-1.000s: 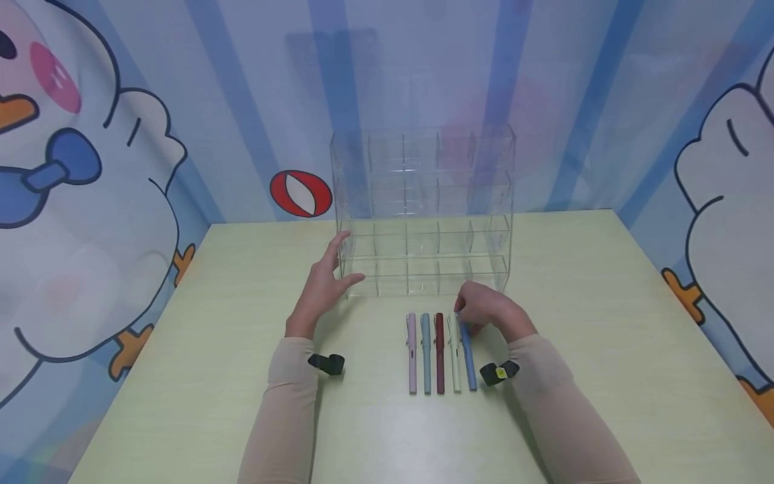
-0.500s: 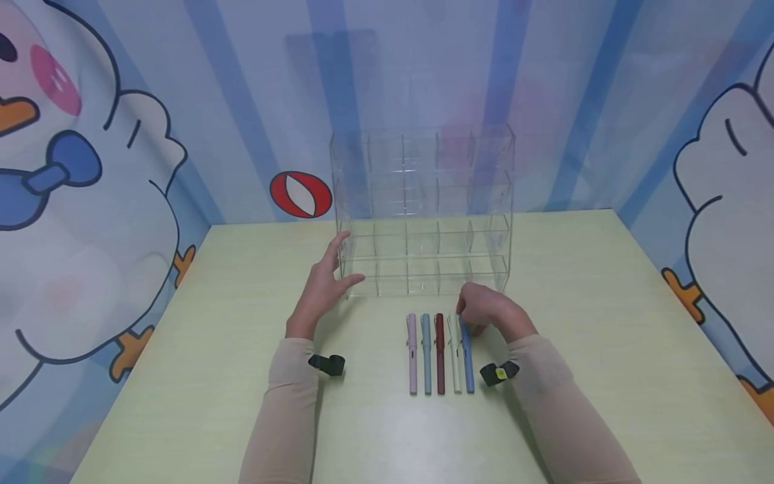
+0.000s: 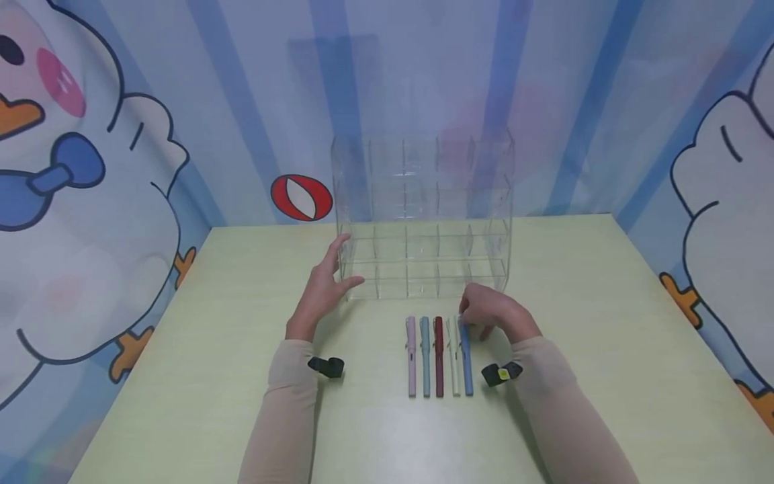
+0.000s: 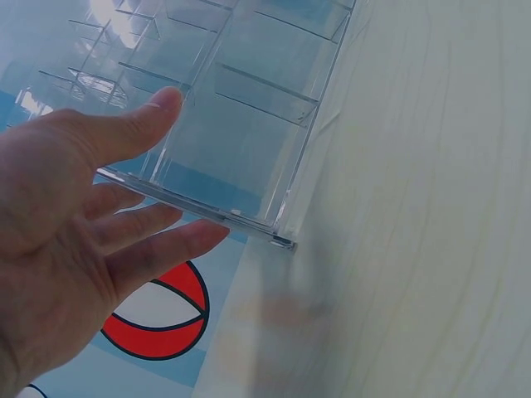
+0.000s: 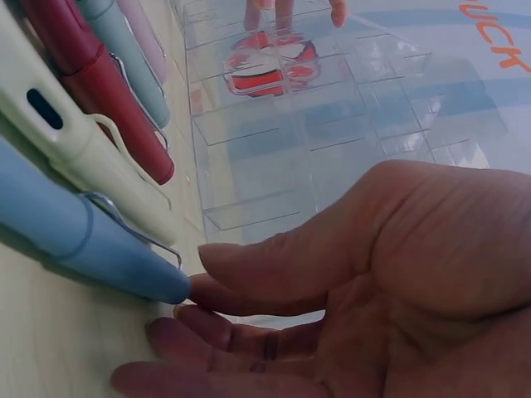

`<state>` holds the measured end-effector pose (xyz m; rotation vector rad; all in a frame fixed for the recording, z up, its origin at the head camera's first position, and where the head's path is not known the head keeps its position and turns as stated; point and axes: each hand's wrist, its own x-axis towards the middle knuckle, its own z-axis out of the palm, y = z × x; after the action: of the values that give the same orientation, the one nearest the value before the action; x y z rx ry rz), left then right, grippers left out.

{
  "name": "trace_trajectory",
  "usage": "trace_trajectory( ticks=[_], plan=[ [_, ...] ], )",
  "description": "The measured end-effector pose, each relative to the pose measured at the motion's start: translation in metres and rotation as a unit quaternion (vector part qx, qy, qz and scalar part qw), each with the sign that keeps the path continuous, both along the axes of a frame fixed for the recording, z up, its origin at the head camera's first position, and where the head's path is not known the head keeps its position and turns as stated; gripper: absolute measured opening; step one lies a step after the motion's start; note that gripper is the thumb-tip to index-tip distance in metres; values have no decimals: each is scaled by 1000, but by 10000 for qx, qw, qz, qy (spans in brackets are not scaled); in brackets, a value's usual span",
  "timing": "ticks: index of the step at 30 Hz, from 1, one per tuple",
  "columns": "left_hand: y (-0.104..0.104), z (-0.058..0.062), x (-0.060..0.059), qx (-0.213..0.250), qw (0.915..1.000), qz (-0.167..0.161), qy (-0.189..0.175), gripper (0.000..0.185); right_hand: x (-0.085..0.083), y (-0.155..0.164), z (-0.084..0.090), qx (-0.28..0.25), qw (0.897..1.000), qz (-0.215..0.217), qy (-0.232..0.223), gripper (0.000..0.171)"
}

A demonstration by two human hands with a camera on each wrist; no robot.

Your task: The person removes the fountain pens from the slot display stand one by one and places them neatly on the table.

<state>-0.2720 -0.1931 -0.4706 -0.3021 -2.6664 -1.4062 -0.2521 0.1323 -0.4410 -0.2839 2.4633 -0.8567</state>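
Observation:
A clear acrylic rack [image 3: 422,249] with several divided tiers stands at the back of the table. My left hand [image 3: 322,289] rests at its left side, fingers spread along the outside of the side wall and thumb [image 4: 137,133] across the front. In front of the rack, several capped pens lie in a row: lilac [image 3: 412,356], teal [image 3: 426,356], dark red [image 3: 439,356], cream [image 3: 455,363] and blue [image 3: 466,359]. My right hand [image 3: 491,310] is at the cap end of the blue pen; in the right wrist view the index fingertip touches it, thumb apart.
The pale wood table [image 3: 181,376] reaches back to a printed curtain [image 3: 417,74] with blue stripes and cartoon ducks. A black wrist camera [image 3: 326,367] sits on the left sleeve, another [image 3: 502,374] on the right.
The blue pen has turned, its lower end swinging left, and now lies nearly parallel to the cream pen. My right hand has shifted slightly right; the left hand stays at the rack.

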Motion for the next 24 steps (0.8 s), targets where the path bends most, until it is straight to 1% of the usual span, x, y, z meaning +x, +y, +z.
trace_trajectory(
  ticks=[4,7,11,15,17,19,22,24],
  plan=[
    [0,-2,1,15,10000,3,-54,89,-1,2,1,-290,9995,80,18,27],
    [0,-3,0,9,10000,-40,-59,89,-1,5,6,-706,9974,74,89,31],
    [-3,-3,-1,-55,10000,-44,2,89,-1,8,18,-1316,9911,-28,182,35],
    [-7,-1,0,-125,9999,1,19,91,1,9,24,-1645,9856,-1,401,37],
    [-9,1,2,-165,9999,50,-4,93,0,10,25,-1736,9830,-16,596,37],
    [-9,2,4,-229,9997,101,62,94,-1,12,25,-1753,9807,-64,858,37],
    [-9,4,9,-326,9989,191,287,93,-3,16,26,-1724,9763,-198,1292,35],
    [-8,5,13,-390,9974,262,542,92,-3,18,26,-1688,9730,-276,1551,35]
  ],
)
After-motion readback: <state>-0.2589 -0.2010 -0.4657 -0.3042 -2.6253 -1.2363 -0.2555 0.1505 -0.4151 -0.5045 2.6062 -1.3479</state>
